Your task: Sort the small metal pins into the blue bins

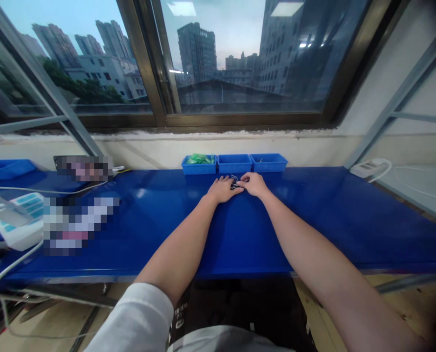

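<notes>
Several small, thin pieces with a metallic look (234, 186) lie on the blue tabletop between my hands. They are too small to name. My left hand (221, 189) rests palm down beside them, fingers stretched out and its thumb near the pieces. From the other side my right hand (254, 185) reaches in with thumb and fingertips pinched together at the pile. What sits in that pinch, if anything, is too small to make out. Just behind both hands stand three blue bins: the left bin (199, 169) with green plastic bags (200, 159) in it, the middle bin (235, 165) and the right bin (269, 164).
The blue table (247, 239) runs along a wall under a window. At left are a white device with cables (23, 239), blurred items and a blue tray (8, 168). A white power strip (370, 167) lies at the right end, by a grey metal frame (390, 110).
</notes>
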`<state>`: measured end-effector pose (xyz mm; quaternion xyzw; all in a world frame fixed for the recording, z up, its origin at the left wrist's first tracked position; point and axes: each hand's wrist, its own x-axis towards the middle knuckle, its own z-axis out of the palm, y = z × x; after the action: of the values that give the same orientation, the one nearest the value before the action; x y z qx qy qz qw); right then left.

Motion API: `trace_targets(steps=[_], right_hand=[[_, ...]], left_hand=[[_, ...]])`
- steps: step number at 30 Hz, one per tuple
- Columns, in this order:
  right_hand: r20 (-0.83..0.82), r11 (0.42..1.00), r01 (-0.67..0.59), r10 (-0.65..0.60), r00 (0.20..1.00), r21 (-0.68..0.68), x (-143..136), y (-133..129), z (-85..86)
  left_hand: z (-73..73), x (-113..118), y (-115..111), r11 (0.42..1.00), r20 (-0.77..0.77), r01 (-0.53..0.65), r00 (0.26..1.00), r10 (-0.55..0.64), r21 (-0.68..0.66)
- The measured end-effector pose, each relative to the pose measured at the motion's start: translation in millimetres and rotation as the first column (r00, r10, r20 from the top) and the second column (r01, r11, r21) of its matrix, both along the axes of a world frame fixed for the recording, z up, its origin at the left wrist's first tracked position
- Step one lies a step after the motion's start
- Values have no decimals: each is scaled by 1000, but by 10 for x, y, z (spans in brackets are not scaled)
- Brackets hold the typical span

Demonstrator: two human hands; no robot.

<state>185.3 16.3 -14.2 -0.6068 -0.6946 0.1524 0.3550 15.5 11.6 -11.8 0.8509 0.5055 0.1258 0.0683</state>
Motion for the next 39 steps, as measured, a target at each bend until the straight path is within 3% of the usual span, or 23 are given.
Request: trace_targets(steps=[7,12,18,21,24,31,39], right_hand=[[-141,999,-41,44,989,29,50,14,2],[-340,990,-96,126,932,104,59,16,24],[-539,981,-147,191,820,124,12,-9,98],[-582,976,-195,217,783,101,-26,-29,127],[-587,973,-209,224,778,95,-57,-40,140],[-455,958,-188,270,848,218,-85,-97,197],[-406,955,-231,289,867,185,-18,-112,223]], left_hand=[[25,3,-22,1000,20,11,1000,-11,-5],[32,9,-46,1000,41,-10,999,10,6],[101,23,-91,977,214,-4,976,-43,214],[131,32,-104,967,240,-23,970,-39,252],[151,35,-115,964,231,-49,973,-13,262],[190,22,-153,972,171,-133,980,100,193],[173,20,-145,970,190,-145,976,108,195]])
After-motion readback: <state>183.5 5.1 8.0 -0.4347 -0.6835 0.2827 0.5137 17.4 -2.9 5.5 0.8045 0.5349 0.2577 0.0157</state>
